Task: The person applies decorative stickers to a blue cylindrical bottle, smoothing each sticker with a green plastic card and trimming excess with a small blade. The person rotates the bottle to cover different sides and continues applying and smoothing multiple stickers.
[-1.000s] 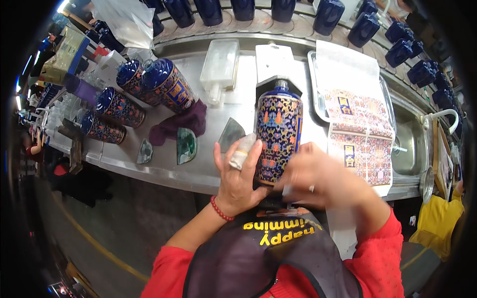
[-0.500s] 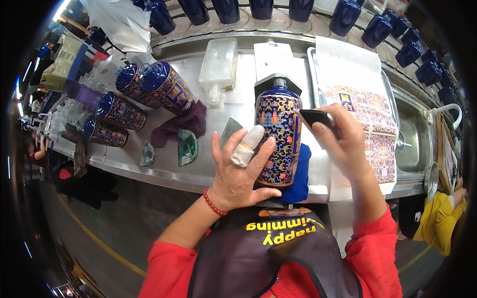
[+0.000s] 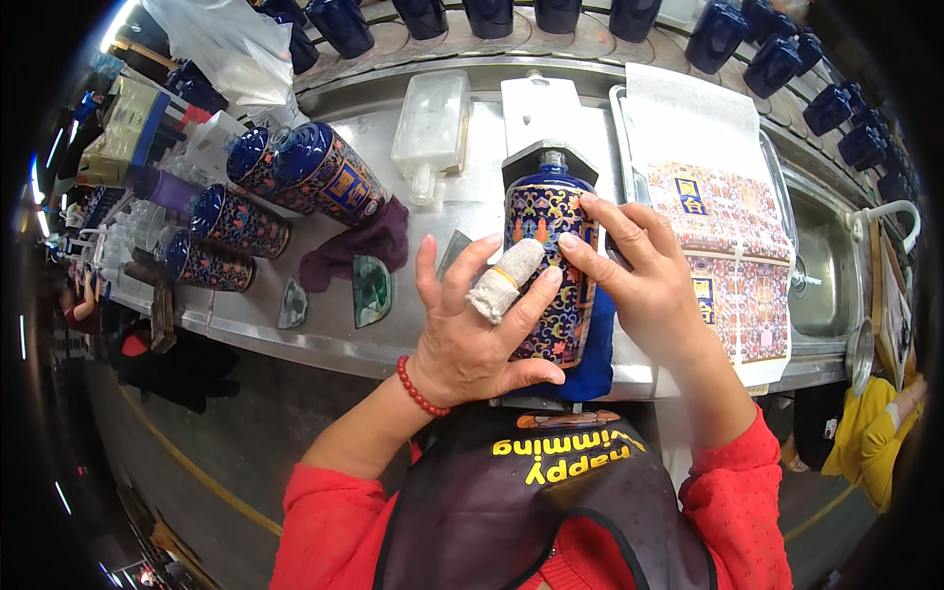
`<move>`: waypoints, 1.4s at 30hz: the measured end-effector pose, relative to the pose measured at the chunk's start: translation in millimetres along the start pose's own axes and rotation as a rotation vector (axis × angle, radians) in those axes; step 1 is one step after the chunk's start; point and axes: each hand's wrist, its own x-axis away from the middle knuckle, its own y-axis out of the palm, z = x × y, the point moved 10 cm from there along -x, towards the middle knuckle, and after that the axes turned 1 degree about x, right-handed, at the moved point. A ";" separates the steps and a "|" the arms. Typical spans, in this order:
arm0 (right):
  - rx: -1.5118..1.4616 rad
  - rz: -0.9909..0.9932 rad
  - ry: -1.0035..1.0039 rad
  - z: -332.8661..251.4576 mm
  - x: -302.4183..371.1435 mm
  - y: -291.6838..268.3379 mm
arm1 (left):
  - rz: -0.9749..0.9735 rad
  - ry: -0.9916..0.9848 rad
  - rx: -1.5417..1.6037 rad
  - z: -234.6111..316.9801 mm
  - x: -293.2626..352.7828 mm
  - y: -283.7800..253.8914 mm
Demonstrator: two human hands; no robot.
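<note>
The bottle (image 3: 573, 300) is deep blue and glossy at the shoulder, with a short, narrow neck; its body is covered in dense scrollwork and flowers in orange, pink and yellow on dark blue, with gold-coloured edging. It lies on its side on the steel worktop (image 3: 438, 221), directly before the person. Its long axis runs almost straight away from the person, neck outward into a dark angular rest (image 3: 536, 155), base inward. The left hand (image 3: 462, 339) lies over its left side, the grip wide with fingers fanned, one wearing a pale cloth finger cover (image 3: 511, 275). The right hand (image 3: 644, 270) touches the upper right side with thumb and forefinger slightly apart; whether its grip holds anything I cannot tell. A blue cloth (image 3: 597, 359) shows beside the base. Farther right lie patterned sheets (image 3: 737, 285); to the left, a green shard-like piece (image 3: 372, 292) and a purple cloth (image 3: 369, 244).
</note>
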 end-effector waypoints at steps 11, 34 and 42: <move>-0.469 0.132 0.305 23.2 -9.6 -32.0 | 0.075 0.150 0.027 10.9 -6.2 -9.9; -0.726 0.131 0.699 74.1 11.8 0.0 | 0.011 0.250 0.148 -31.4 -57.3 1.8; -0.602 0.064 -0.013 -7.7 -0.8 -26.9 | -0.044 0.204 0.147 -36.1 -68.2 11.7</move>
